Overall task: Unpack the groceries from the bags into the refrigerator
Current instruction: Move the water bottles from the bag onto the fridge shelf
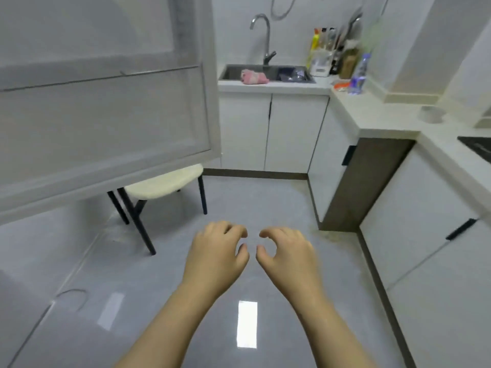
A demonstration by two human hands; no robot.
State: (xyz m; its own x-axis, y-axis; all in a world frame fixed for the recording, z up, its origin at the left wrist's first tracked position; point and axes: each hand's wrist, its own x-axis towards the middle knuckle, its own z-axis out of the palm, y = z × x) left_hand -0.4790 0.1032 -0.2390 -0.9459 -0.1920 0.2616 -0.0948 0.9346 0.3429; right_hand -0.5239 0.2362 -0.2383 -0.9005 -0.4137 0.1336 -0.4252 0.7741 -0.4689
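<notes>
Hands empty — left hand [218, 251] and right hand [287, 253] hover side by side over the floor [265, 197], fingers [228, 229] loosely curled, gripping nothing, seemingly ready to take the next item. Refrigerator door [106, 115] stands open at left, apparently for loading; no bags or groceries in view.

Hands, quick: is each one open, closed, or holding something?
Left hand: open, fingers loosely curled, holding nothing.
Right hand: open, fingers loosely curled, holding nothing.

Stretched forward side by side, the left hand [216, 252] and right hand [288, 252] hover palm-down, fingers loosely curled, gripping nothing, thumb tips close but apart.
</notes>
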